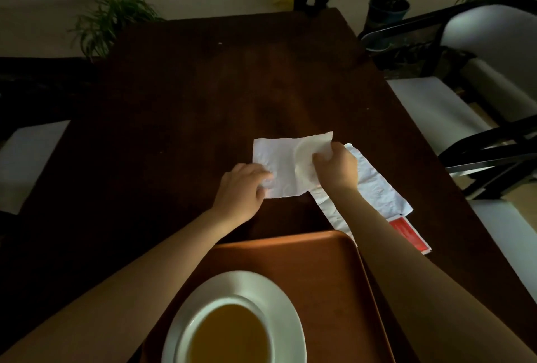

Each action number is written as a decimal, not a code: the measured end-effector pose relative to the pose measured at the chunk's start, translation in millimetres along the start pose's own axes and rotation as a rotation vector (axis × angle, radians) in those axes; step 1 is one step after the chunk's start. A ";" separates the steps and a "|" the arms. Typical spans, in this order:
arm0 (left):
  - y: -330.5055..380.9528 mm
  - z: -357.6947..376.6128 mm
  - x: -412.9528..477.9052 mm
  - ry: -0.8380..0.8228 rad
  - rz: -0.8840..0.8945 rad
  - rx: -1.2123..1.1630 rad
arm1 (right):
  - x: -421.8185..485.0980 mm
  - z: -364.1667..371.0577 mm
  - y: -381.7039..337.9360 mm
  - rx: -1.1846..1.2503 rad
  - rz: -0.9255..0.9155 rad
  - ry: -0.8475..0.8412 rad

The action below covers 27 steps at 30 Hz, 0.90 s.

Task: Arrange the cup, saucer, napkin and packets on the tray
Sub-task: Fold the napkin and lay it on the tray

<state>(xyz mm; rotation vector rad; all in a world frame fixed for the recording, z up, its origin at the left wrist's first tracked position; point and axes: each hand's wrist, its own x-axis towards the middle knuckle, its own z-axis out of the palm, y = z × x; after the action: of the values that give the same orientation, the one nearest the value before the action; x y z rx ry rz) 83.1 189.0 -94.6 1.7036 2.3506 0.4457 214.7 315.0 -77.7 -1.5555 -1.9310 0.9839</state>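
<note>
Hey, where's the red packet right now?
In the head view, the red packet lies on the dark table at right, just beyond the orange tray, beside the right forearm and partly tucked under a white napkin.

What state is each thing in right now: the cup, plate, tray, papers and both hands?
White ceramic cup: upright, filled with amber liquid, on the saucer.
White round saucer: on the tray.
Orange rectangular tray: flat on the dark wooden table.
White paper napkin: on the table, partly folded.
Second white napkin: crumpled, flat.
Red packet: partly under that napkin.
Left hand: pinning the napkin.
Right hand: gripping the napkin's edge.
</note>
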 end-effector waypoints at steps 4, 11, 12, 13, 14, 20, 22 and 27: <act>-2.0 2.8 1.0 0.021 0.015 0.013 | -4.5 5.1 -5.4 -0.070 -0.182 0.007; -16.5 -9.9 4.8 0.123 -0.099 -0.197 | -29.7 33.4 -25.3 -0.227 -0.493 -0.184; -20.1 -12.5 5.5 0.153 -0.138 -0.198 | -32.5 36.1 -22.7 -0.312 -0.510 -0.228; -23.5 -15.0 6.6 0.178 -0.170 -0.201 | -34.9 37.2 -19.0 -0.393 -0.529 -0.251; -25.8 -17.3 8.2 0.202 -0.189 -0.206 | -37.4 37.1 -15.0 -0.467 -0.560 -0.260; -12.6 -13.8 17.1 0.197 -0.059 -0.192 | -46.1 23.2 5.4 -0.459 -0.635 -0.354; -3.5 -7.8 19.1 0.149 0.014 -0.181 | -41.5 8.9 11.4 -0.333 -0.567 -0.253; 6.8 5.5 20.6 0.045 0.088 -0.038 | -14.5 -42.2 41.3 -0.516 -0.192 -0.009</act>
<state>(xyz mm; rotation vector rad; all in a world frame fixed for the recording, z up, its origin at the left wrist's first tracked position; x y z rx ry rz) 84.4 211.2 -97.0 1.8031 2.2891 0.5461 275.3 315.3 -81.7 -1.5759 -2.4160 0.4286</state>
